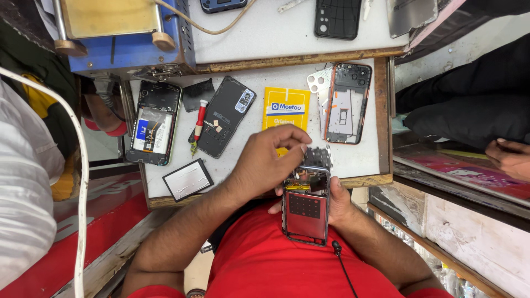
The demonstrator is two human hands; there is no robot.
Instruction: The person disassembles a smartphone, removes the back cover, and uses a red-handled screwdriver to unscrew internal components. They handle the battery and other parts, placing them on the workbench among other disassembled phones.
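My right hand (339, 204) holds an opened phone (306, 207) from beneath, in front of my red shirt. The phone's back is off, and a red panel and its circuit board show. My left hand (270, 160) reaches over the phone's top end, with its fingertips pinched on a small dark part (316, 157) at the camera end. Both hands hover at the near edge of the white work tray (259, 83).
The tray holds another opened phone (154, 121), a black back cover (223, 116), a red-handled screwdriver (199, 124), a yellow packet (285, 107), an orange-framed phone shell (346, 102) and a silver plate (187, 179). A blue machine (121, 33) stands far left. Another person's hand (510, 157) rests at right.
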